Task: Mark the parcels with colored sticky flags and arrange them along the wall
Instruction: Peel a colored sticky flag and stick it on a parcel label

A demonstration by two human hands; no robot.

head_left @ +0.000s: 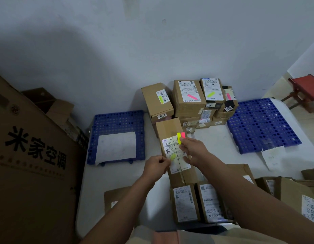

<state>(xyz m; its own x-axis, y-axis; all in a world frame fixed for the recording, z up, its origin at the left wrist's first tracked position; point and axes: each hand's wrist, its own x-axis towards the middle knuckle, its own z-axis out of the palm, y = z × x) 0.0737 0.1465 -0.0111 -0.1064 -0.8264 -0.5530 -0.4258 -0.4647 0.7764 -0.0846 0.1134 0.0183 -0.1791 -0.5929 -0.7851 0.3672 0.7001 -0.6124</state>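
A long cardboard parcel [172,131] lies on the white floor in front of me, with a white shipping label on top. My left hand [157,164] pinches a yellow sticky flag [173,157] that lies on that label. My right hand [193,149] holds a pad of sticky flags [180,136], yellow and pink strips poking up above the fingers. Against the wall stand several flagged parcels [189,95], stacked, with yellow or pink flags on their labels. Unflagged parcels [186,203] sit near my knees.
Two blue perforated plastic pallets lie on the floor, one at the left [117,124] with a white paper on it, one at the right [263,124]. A big printed carton [29,155] leans at the left. A red stool [304,90] stands at the far right. More boxes [293,196] crowd the right.
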